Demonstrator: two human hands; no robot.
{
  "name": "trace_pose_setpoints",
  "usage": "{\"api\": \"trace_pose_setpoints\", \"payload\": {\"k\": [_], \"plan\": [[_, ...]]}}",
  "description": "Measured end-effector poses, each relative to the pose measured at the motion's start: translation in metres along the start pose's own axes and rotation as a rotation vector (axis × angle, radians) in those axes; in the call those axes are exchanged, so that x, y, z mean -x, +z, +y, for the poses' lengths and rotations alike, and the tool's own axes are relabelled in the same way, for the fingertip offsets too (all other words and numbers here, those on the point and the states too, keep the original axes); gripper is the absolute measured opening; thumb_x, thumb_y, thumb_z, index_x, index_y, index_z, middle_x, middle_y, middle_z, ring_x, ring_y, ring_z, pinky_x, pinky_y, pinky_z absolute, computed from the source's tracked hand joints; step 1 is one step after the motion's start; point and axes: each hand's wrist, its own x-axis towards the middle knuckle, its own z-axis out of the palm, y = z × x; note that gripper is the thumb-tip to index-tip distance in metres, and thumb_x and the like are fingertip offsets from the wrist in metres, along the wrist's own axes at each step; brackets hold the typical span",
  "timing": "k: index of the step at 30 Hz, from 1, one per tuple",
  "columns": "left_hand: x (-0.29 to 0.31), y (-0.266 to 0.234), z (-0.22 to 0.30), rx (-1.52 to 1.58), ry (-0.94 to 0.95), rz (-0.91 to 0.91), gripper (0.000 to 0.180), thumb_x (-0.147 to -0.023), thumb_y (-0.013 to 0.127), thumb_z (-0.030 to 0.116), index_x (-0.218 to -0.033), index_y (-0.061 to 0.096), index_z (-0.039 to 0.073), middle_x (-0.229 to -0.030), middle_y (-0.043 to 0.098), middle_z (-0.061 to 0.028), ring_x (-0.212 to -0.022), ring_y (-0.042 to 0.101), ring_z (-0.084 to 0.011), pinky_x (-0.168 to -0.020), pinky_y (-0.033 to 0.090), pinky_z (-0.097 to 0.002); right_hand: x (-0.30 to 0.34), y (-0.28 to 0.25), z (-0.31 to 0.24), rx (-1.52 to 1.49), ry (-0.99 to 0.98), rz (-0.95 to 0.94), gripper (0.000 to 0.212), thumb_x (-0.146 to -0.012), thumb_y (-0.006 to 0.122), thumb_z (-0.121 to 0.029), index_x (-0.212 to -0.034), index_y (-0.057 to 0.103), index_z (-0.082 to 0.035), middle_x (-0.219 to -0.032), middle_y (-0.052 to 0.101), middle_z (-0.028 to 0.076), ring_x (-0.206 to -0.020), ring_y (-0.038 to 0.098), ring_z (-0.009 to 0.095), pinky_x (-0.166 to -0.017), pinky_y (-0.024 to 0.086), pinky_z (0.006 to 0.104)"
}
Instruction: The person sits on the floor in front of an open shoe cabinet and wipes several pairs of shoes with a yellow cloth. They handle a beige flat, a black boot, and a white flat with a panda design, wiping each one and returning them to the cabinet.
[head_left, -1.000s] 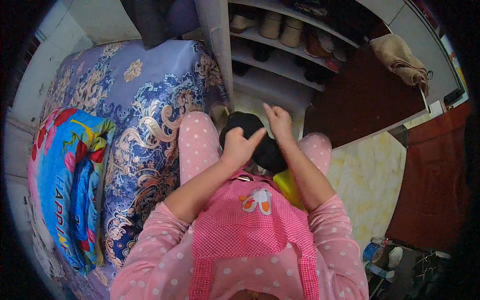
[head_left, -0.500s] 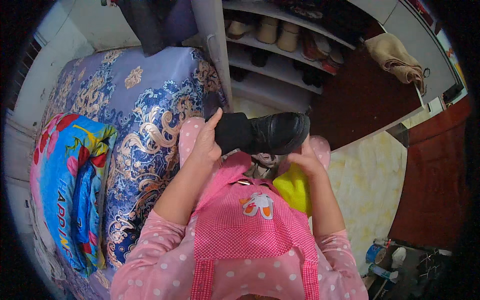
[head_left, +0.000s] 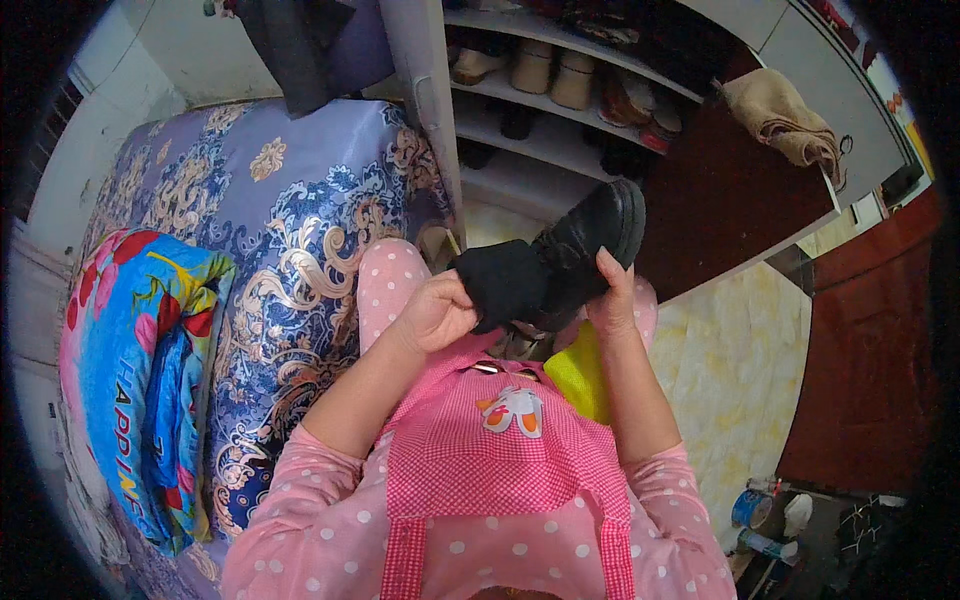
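Note:
A black shoe (head_left: 590, 245) is held up in front of me, its sole pointing up and right. My right hand (head_left: 612, 300) grips the shoe from below, fingers along its side. My left hand (head_left: 432, 312) clutches a black cloth (head_left: 503, 283) that is pressed against the heel end of the shoe. I wear a pink checked apron (head_left: 495, 460) over pink dotted sleeves and trousers. Something yellow (head_left: 580, 378) lies on my lap under the right forearm.
A bed with a blue and gold patterned cover (head_left: 270, 260) is at my left, with a bright folded blanket (head_left: 140, 370) on it. A white shoe rack (head_left: 560, 110) with several pairs stands ahead. A brown door (head_left: 730, 200) with a tan cloth (head_left: 785, 115) on it is at right.
The shoe has been lifted from my lap and turned, its sole now rising to the upper right. My left hand has moved to the heel end with the cloth.

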Motion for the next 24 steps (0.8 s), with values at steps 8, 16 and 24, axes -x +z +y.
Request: {"api": "trace_pose_setpoints", "payload": {"k": [8,16,24], "plan": [[0.002,-0.024,-0.015,-1.063,0.007,0.007,0.047,-0.090,0.052,0.010,-0.136,0.042,0.004,-0.135,0.048,-0.0084,-0.126,0.043,-0.0222,-0.105,0.034,-0.0353,0.001,0.020,-0.011,-0.076,0.043,-0.026,0.073,-0.066,0.070,-0.020,-0.132,0.039,-0.009,-0.118,0.056,0.010,-0.106,0.056,0.028,-0.091,0.046,0.0418],[-0.002,-0.013,-0.003,-1.555,0.263,-0.165,0.040,-0.092,0.050,0.010,-0.131,0.047,0.006,-0.137,0.046,-0.0116,-0.127,0.041,-0.0267,-0.106,0.031,-0.0355,0.002,0.019,-0.011,0.052,-0.004,-0.041,0.081,-0.067,0.070,-0.017,-0.138,0.033,-0.010,-0.123,0.052,0.010,-0.111,0.053,0.027,-0.096,0.043,0.0407],[0.005,-0.066,-0.018,-1.821,0.245,-0.358,0.041,-0.088,0.052,0.009,-0.128,0.051,0.008,-0.137,0.044,-0.0132,-0.126,0.042,-0.0281,-0.107,0.031,-0.0360,0.009,0.026,0.000,0.056,0.004,-0.108,0.085,-0.070,0.070,-0.017,-0.143,0.028,-0.012,-0.127,0.050,0.012,-0.112,0.053,0.029,-0.095,0.044,0.0413]]}}
